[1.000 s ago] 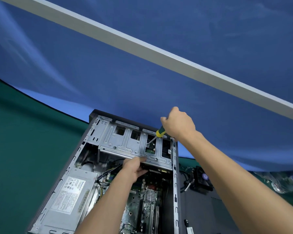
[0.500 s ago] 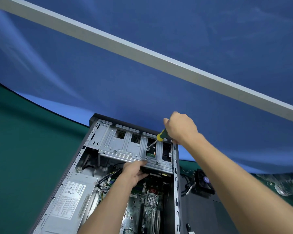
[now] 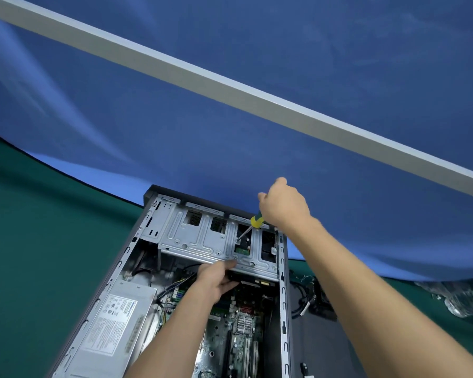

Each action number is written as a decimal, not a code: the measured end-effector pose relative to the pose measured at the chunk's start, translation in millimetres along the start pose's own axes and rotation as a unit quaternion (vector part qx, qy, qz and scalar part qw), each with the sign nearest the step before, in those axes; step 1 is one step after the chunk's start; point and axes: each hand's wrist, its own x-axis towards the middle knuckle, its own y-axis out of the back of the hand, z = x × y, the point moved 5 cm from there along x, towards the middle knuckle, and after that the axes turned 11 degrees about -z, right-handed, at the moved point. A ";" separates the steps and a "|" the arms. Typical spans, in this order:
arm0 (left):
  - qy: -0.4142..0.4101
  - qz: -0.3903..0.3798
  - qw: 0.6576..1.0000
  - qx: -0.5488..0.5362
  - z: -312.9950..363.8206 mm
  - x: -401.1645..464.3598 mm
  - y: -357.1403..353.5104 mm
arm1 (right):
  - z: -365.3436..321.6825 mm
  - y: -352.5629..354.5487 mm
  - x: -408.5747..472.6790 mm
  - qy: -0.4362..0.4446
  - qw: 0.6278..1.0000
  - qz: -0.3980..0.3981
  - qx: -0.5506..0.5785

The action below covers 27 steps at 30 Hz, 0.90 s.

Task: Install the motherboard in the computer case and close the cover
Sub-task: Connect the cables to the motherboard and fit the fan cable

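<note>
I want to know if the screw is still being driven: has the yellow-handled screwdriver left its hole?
No. The yellow-handled screwdriver keeps its tip in the same cutout of the grey metal drive cage.

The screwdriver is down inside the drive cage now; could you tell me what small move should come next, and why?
Probably turn the screwdriver in place. Its tip sits at a screw through an opening in the drive cage, the right hand grips its handle, and the left hand holds the cage's front edge, apparently steadying it.
</note>
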 end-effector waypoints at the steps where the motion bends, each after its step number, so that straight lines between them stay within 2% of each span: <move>1: 0.000 -0.001 1.000 0.000 -0.1 -0.3 -0.7 | 1.1 1.4 -0.7 -0.012 0.999 0.033 -0.021; 2: 0.002 -0.001 1.000 0.001 0.0 -0.9 -0.8 | 3.1 2.0 0.1 -0.021 0.999 0.033 -0.030; 6: 0.009 -0.003 1.000 -0.004 0.6 -1.3 0.1 | 2.1 0.5 0.5 0.002 0.994 -0.098 0.050; 7: 0.010 -0.004 1.000 -0.004 0.2 -0.1 0.2 | 2.7 -0.5 0.9 0.002 0.996 -0.083 0.034; 9: 0.009 -0.007 1.000 -0.005 -0.2 1.2 -0.4 | 4.7 2.5 1.4 -0.003 1.000 -0.004 -0.019; 10: 0.010 -0.007 1.000 -0.004 0.1 0.6 -0.5 | 6.5 2.3 2.3 -0.002 1.000 0.005 -0.021; 13: 0.008 -0.002 1.000 -0.003 1.0 -0.8 0.0 | 4.5 -1.8 2.9 0.021 0.996 -0.071 0.057; 14: 0.005 -0.001 1.000 -0.003 0.6 -0.9 0.3 | 5.6 -2.3 3.2 0.016 0.997 -0.065 0.046; 17: 0.003 -0.006 1.000 -0.003 0.3 -0.9 -0.5 | 12.0 3.3 5.4 0.002 1.000 0.017 -0.018; 20: 0.006 -0.006 1.000 -0.008 1.5 -2.1 0.1 | 14.7 1.2 4.0 0.011 0.995 -0.079 0.061; 21: 0.007 -0.008 1.000 -0.009 1.7 -2.2 0.1 | 14.6 1.8 2.5 0.016 0.993 -0.089 0.076; 24: 0.008 -0.013 1.000 -0.003 1.3 -1.6 -1.4 | 15.5 5.9 3.4 0.010 1.000 0.003 -0.005; 25: 0.007 -0.012 1.000 -0.001 1.6 -2.3 -1.9 | 14.8 5.3 3.4 0.012 1.000 0.011 -0.021; 27: 0.006 -0.007 1.000 -0.003 2.1 -2.9 -1.6 | 10.5 1.5 3.3 0.022 0.999 -0.043 0.005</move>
